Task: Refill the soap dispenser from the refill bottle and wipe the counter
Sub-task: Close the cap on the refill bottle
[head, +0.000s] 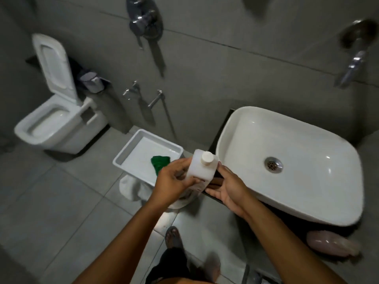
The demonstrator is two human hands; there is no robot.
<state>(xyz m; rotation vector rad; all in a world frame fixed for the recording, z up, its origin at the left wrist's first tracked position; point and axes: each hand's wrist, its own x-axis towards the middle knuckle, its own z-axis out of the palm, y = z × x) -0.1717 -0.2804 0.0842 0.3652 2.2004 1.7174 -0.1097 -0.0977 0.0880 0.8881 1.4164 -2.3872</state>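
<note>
A white rectangular refill bottle (202, 169) with a round white cap stands tilted between my hands, just left of the basin. My left hand (174, 181) wraps its left side, fingers curled on the front. My right hand (227, 187) rests against its right side with fingers stretched along the dark counter edge (213, 193). A green cloth (160, 161) lies in a white tray (127, 156) left of the bottle. No soap dispenser is visible.
A white countertop basin (291, 160) with a metal drain sits to the right. A white toilet (57, 124) with raised lid stands far left. Wall taps (143, 95) hang on the grey tiles. A white bucket (133, 187) sits under the tray. A foot in a sandal (173, 236) is below.
</note>
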